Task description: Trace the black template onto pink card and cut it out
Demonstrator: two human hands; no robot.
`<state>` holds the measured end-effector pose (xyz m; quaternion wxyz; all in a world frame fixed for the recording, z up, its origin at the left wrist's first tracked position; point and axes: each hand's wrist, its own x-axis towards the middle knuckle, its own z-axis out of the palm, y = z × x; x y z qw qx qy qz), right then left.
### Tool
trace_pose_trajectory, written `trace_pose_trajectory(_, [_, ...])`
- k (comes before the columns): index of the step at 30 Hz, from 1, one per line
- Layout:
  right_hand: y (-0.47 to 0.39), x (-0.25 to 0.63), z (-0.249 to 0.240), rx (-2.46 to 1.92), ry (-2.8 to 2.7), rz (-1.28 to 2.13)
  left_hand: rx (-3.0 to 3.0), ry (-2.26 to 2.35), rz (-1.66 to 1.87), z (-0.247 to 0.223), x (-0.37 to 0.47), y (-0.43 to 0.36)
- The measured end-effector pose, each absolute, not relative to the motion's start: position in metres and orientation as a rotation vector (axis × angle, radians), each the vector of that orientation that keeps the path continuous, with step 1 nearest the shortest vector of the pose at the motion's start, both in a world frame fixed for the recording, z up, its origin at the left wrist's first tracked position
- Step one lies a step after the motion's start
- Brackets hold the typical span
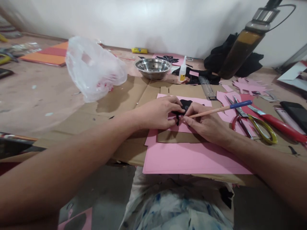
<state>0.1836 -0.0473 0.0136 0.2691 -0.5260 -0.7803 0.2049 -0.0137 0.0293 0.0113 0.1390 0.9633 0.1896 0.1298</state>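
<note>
Pink paper sheets [196,159] lie at the near edge of the table, a brown cardboard piece [176,136] over them and a smaller pink sheet [164,95] on top. On that sheet, between my hands, rests the black cut-out [185,103], partly covered by my fingers.

Grip: my right hand [206,123] pinches a blue-ended wooden stick [216,110] near its lower end, thumb against fingers; the tip is too small to make out. My left hand [160,111] bears on the cut-out's left side, thumb and forefinger parted.

Labels: a small white bottle [182,71] carries a yellow label, its print too small to read. Dark marks on a yellow tube [139,50] at the wall are likewise illegible, as are the red patches on a translucent plastic bag [91,67].

Surroundings: a steel bowl [153,68] stands beyond my hands, left of the white bottle; a clear ruler [207,88] touches the far side of the work area. At right are scissors [242,111], a red-handled tool [283,126], spiky pink cut paper [249,86], a black phone [295,113] and a tall bottle of brown liquid [244,48].

Obstructions: the scissors lie just beside my right forearm, and the stick's blue end crosses above their blades.
</note>
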Motion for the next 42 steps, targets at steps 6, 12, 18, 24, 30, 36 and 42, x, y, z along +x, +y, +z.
trace_pose_trajectory(6, [-0.049, 0.185, 0.013, -1.42, -2.122, 0.574, 2.774, 0.557, 0.344, 0.013, -0.013, 0.029])
trace_pose_trajectory(12, [-0.05, 0.185, 0.013, -1.399, -2.116, 0.581, 2.787, 0.541, 0.344, 0.013, -0.013, 0.029])
trace_pose_trajectory(18, [-0.05, 0.186, 0.014, -1.347, -2.108, 0.641, 2.806, 0.532, 0.322, 0.014, -0.013, 0.028])
trace_pose_trajectory(24, [-0.049, 0.188, 0.015, -1.284, -2.095, 0.746, 2.794, 0.541, 0.326, 0.014, -0.013, 0.029])
trace_pose_trajectory(30, [-0.049, 0.191, 0.02, -1.391, -1.757, 0.753, 2.763, 0.574, 0.363, 0.013, -0.013, 0.027])
trace_pose_trajectory(36, [-0.048, 0.198, 0.024, -1.507, -1.585, 0.666, 2.741, 0.659, 0.344, 0.014, -0.01, 0.024])
trace_pose_trajectory(42, [-0.044, 0.202, 0.015, -1.461, -1.783, 0.637, 2.772, 0.924, 0.386, 0.015, 0.007, 0.009])
